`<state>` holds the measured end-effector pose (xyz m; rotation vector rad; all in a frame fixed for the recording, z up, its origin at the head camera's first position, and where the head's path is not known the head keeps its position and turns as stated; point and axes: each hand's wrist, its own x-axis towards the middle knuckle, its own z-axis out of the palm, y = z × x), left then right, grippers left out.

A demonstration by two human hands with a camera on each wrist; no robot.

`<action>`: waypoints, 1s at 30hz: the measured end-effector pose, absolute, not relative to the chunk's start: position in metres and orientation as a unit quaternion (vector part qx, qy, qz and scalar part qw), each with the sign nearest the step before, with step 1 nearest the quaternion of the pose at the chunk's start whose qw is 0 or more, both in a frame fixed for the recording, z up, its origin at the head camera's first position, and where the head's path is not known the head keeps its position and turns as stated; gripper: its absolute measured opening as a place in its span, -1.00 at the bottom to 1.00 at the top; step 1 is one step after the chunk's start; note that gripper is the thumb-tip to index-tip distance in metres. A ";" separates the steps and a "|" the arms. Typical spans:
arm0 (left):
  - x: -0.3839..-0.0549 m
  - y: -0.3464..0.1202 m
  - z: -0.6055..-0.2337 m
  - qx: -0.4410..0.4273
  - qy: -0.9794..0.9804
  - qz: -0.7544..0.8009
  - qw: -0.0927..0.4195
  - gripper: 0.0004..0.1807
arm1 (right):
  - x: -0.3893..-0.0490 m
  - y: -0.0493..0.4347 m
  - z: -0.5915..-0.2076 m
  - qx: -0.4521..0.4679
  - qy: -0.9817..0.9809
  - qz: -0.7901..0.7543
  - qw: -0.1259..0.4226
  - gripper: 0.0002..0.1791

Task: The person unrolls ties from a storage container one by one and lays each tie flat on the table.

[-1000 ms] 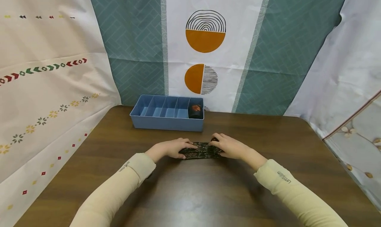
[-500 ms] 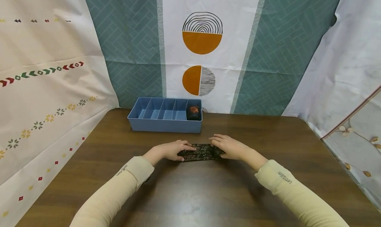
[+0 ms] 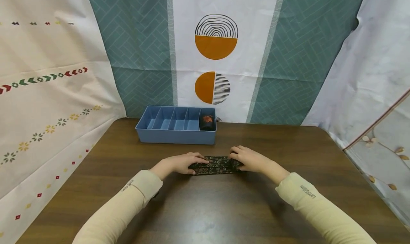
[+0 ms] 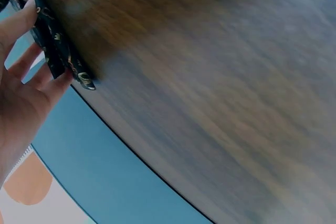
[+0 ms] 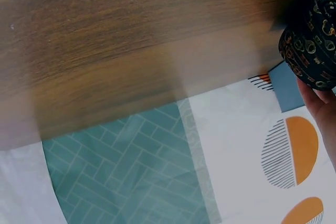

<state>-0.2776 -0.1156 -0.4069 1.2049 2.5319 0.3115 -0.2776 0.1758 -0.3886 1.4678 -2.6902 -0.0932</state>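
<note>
A black cloth (image 3: 216, 170) with a small gold and reddish print lies on the table as a narrow folded strip, its right end wound into a roll. My left hand (image 3: 184, 163) holds the strip's left end, thumb on the near side and fingers on the far side. In the left wrist view, the thumb and fingertips touch the folded layers of that end. My right hand (image 3: 250, 159) grips the roll, fingers curled over its top. The right wrist view has the rounded printed roll (image 5: 310, 51) at its right edge, with fingers (image 5: 315, 100) against it.
Behind the hands stands a blue divided box (image 3: 174, 137). Its rightmost compartment holds a dark rolled cloth (image 3: 206, 125) with an orange leaf-like print. The brown table (image 3: 205, 208) ends at hanging curtains (image 3: 141, 59) at the back.
The right hand's fingers lifted off the roll, then closed over it again a little farther right. The left hand stays at the strip's left end. The head view has shifted slightly.
</note>
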 end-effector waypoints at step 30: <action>-0.279 -0.139 -0.406 0.399 0.893 0.120 0.171 -0.34 | -0.275 0.181 -0.396 0.465 -0.884 0.000 0.049 -0.47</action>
